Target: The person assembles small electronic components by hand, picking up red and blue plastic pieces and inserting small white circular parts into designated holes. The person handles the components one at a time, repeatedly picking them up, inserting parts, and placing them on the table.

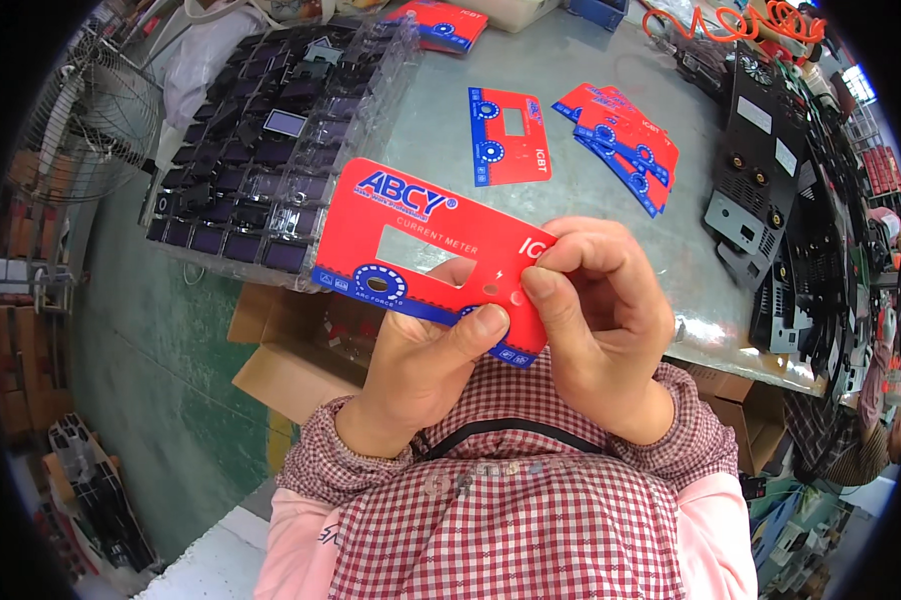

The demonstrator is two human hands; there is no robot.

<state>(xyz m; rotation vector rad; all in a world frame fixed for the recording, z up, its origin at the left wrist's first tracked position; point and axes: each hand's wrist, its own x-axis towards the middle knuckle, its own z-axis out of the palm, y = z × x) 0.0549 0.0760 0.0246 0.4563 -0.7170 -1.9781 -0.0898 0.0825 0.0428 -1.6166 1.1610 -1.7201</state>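
A flat red panel label with a blue lower edge [486, 265] is held tilted in front of my chest, over the near table edge. It has a rectangular window and round holes. My left hand [421, 370] grips its lower edge, thumb on the face and fingers behind; a fingertip shows through the window. My right hand [611, 320] pinches the right end between thumb and bent fingers. Beyond it, a single matching label [511, 155] lies on the table, with a fanned pile of labels [626, 135] to its right.
More labels [446, 18] lie at the far edge of the grey table [421, 130]. Plastic-wrapped dark parts in rows [261, 150] fill the left; black metal panels [756, 190] line the right. Cardboard boxes [296, 385] stand below. An orange coiled hose [731, 25] is far right.
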